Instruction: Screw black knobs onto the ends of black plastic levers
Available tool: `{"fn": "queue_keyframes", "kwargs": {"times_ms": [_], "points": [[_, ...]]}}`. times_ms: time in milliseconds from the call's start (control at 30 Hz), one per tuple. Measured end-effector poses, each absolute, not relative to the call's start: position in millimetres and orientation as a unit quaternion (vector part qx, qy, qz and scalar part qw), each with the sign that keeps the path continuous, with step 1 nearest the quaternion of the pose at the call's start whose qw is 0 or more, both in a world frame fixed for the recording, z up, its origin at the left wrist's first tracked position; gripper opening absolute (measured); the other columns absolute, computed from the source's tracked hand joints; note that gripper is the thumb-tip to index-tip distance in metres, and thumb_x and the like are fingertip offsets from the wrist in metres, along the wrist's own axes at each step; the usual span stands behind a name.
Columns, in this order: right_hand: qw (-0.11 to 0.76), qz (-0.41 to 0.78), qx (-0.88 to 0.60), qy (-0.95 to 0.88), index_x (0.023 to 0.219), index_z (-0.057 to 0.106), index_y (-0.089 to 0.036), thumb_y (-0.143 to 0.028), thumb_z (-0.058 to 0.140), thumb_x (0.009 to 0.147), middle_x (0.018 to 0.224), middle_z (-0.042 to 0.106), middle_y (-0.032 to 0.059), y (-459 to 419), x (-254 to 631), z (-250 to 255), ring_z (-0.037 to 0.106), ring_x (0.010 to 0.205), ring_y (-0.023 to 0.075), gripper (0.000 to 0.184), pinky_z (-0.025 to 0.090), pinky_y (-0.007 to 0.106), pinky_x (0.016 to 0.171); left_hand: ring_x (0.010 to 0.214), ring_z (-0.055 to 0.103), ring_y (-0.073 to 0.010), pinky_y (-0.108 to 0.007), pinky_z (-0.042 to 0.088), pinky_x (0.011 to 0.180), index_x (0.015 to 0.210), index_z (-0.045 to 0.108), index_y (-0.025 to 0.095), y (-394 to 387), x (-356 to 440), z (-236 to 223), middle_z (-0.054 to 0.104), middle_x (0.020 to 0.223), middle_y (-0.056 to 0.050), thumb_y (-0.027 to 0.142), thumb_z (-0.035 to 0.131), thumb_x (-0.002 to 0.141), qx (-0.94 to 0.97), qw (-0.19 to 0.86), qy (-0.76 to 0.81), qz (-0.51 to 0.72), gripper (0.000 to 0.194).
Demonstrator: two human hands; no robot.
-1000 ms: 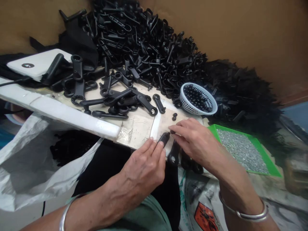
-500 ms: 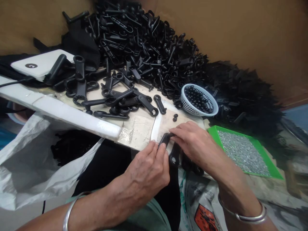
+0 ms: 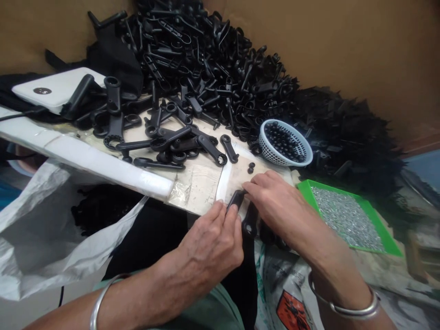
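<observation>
My left hand (image 3: 216,233) is closed around a black plastic crank handle (image 3: 236,200) at the front edge of the table. The fingers of my right hand (image 3: 278,201) are pinched together at the far end of that same handle; a small piece between the fingertips, if any, is hidden. Under my right hand more black crank handles (image 3: 250,224) lie at the table edge, partly covered. Two small black knobs (image 3: 251,167) sit on the table just beyond my fingers. A single loose crank handle (image 3: 229,149) lies a little farther back.
A light blue basket (image 3: 305,161) of black knobs stands behind my right hand. To the right is a green tray (image 3: 392,250) of small metal pins or screws. A large heap of black parts (image 3: 213,68) fills the back. A white device (image 3: 27,89) and open sack (image 3: 37,220) are left.
My right fingertips have shifted slightly at the far end of the crank handle. My left hand keeps its hold, and the things on the table stay where they were.
</observation>
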State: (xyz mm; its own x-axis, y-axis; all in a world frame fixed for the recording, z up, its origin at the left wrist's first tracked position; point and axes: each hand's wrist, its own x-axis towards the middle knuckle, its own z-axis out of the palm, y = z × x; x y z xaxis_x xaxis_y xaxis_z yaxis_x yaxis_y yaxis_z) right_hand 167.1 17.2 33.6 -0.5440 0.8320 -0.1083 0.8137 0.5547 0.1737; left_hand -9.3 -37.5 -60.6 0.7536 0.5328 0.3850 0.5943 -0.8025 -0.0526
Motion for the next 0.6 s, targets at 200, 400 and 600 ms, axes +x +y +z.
{"fn": "queue_keyframes", "kwargs": {"times_ms": [200,400,600], "points": [[0.118,0.045,0.467,0.875,0.090,0.059,-0.019,-0.003,0.053,0.083,0.095,0.059,0.0091,15.8,158.9,38.9,0.050,0.091,0.0246,0.018,0.042,0.035,0.068,0.124,0.056,-0.0316,-0.048,0.038,0.111,0.132,0.049,0.002,-36.7,-8.5,-59.3,0.054,0.136,-0.022,0.014,0.048,0.089,-0.933,0.085,-0.304,-0.172,0.044],[0.112,0.052,0.457,0.881,0.096,0.061,-0.017,-0.005,0.054,0.085,0.102,0.061,0.0104,14.3,156.8,41.0,0.051,0.100,0.0251,0.018,0.044,0.035,0.078,0.122,0.057,-0.0317,-0.046,0.037,0.111,0.129,0.050,-0.001,-34.3,-8.4,-59.6,0.055,0.135,-0.024,0.015,0.049,0.091,-0.931,0.108,-0.298,-0.180,0.042],[0.103,0.028,0.466,0.878,0.092,0.060,-0.019,-0.014,0.053,0.090,0.101,0.061,0.0082,17.4,160.9,39.2,0.052,0.099,0.0229,0.008,0.044,0.034,0.080,0.114,0.063,-0.0273,-0.046,0.044,0.106,0.122,0.059,0.005,-31.2,-11.2,-47.0,0.063,0.127,-0.017,0.013,0.049,0.092,-0.925,0.095,-0.312,-0.196,0.032]]}}
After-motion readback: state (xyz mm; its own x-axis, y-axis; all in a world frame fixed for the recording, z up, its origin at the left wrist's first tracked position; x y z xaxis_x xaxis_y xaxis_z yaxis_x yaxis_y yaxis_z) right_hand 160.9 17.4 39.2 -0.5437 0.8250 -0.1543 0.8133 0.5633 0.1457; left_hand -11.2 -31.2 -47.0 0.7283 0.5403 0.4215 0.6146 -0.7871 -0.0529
